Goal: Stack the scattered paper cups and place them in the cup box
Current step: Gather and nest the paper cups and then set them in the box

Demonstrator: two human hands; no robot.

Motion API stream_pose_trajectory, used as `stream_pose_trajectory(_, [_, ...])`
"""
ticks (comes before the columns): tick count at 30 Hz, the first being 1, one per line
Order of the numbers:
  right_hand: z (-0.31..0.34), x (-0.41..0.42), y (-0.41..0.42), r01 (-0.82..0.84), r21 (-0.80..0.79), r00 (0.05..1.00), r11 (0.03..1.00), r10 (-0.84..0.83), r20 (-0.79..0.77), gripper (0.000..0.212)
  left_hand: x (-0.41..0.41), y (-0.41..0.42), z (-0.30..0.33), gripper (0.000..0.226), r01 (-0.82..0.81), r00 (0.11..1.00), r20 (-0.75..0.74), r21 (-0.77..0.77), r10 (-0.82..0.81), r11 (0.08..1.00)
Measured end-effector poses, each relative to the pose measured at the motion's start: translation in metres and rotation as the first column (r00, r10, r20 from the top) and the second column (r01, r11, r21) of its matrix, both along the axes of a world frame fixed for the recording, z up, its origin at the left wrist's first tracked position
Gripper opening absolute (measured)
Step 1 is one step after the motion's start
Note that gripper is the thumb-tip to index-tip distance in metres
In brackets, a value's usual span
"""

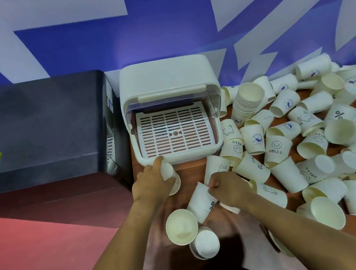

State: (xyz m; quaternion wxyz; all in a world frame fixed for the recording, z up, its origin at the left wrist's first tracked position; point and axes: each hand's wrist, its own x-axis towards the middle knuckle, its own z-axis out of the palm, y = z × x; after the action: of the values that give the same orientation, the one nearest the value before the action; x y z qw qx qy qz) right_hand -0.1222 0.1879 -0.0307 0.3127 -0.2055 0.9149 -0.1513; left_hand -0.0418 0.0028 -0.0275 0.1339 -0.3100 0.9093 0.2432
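Observation:
The white cup box [168, 82] stands open at the back of the wooden table, its slotted tray [175, 131] bare. My left hand [151, 183] grips a white paper cup [172, 178] just in front of the box's front edge. My right hand [227, 188] pinches the rim of another cup [201, 202] lying on its side. A stack of nested cups [245, 102] leans to the right of the box. Several loose cups [315, 142] lie scattered across the table's right half, some printed with HELLO.
A large black machine [37, 132] with a yellow label stands left of the box, close against it. Two loose cups [181, 226] lie near the table's front edge between my forearms. A blue and white wall runs behind. Red floor shows at lower left.

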Motion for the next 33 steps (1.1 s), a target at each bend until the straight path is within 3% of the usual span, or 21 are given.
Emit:
stream_pose_trajectory(5, [0.015, -0.011, 0.004, 0.091, -0.114, 0.988, 0.989, -0.076, 0.133, 0.009, 0.006, -0.006, 0.016, 0.06, -0.047, 0.996, -0.074, 0.071, 0.052, 0.996])
stream_pose_trajectory(12, [0.051, -0.017, 0.001, 0.109, -0.237, 0.987, 0.965, -0.077, 0.142, 0.017, 0.018, -0.011, 0.036, 0.038, -0.162, 0.935, -0.257, 0.307, 0.245, 0.938])
stream_pose_trajectory(17, [0.079, -0.023, 0.001, 0.121, -0.306, 0.991, 0.944, -0.096, 0.097, 0.005, 0.03, -0.01, 0.044, 0.043, -0.197, 0.914, -0.235, 0.454, 0.331, 0.869])
stream_pose_trajectory(23, [0.097, -0.029, 0.002, 0.133, -0.36, 0.99, 0.923, -0.144, -0.002, 0.005, 0.032, -0.01, 0.051, 0.076, -0.193, 0.913, -0.095, 0.756, 0.397, 0.625])
stream_pose_trajectory(33, [0.106, -0.039, -0.011, 0.053, -0.398, 0.978, 0.916, -0.129, -0.167, 0.002, 0.016, 0.001, 0.053, 0.092, -0.086, 0.812, -0.259, 0.834, 0.523, 0.546])
